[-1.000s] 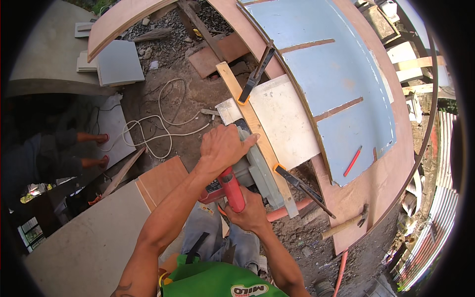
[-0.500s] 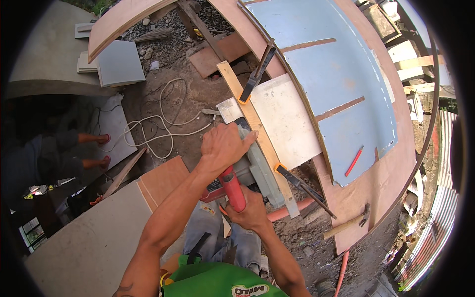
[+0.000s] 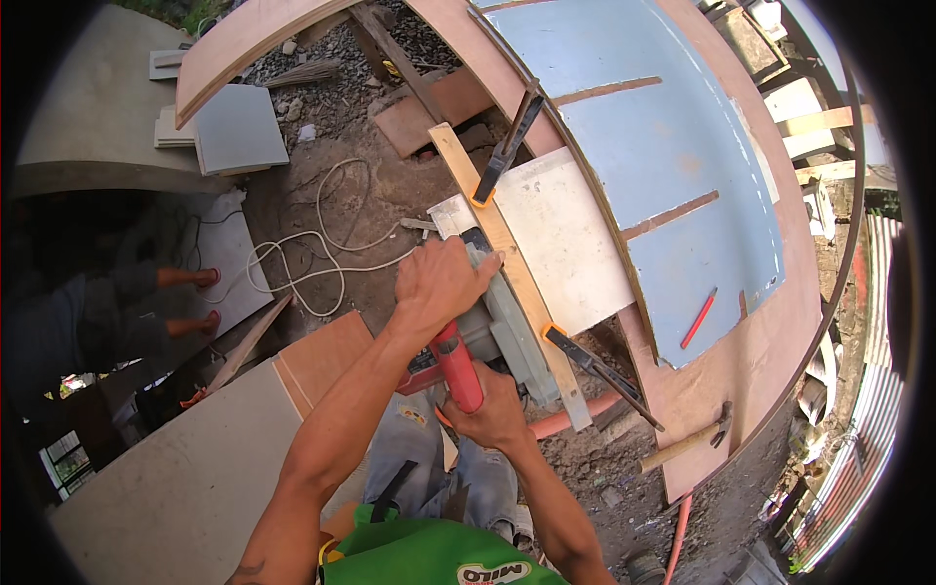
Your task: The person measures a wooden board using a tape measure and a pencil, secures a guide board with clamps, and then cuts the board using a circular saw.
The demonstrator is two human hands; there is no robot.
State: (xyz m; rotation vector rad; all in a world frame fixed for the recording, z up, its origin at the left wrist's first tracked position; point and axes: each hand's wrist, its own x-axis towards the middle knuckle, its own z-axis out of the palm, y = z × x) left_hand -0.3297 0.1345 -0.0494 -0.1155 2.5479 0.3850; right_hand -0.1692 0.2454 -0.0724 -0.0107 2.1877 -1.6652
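Note:
A red and grey power tool (image 3: 458,370), which looks like a circular saw, rests with its flat grey base along a wooden strip (image 3: 509,253). My left hand (image 3: 441,281) presses over its far end, fingers curled down and thumb lying toward the strip. My right hand (image 3: 490,408) is wrapped round the near end of the red handle. Beneath the strip lies a white board (image 3: 570,234). One bar clamp (image 3: 507,146) with orange pads grips the strip's far part, another clamp (image 3: 600,369) its near part. The blade is hidden.
On the right, a curved plywood piece bears a blue panel (image 3: 624,136) with a red pencil (image 3: 699,318) on it. A hammer (image 3: 682,450) lies nearer me. A pale cord (image 3: 331,268) loops over the dirt at left. Another person's legs (image 3: 180,278) show at far left.
Both hands and the power tool have shifted very slightly away from me along the strip. The clamps, board and strip hold their places.

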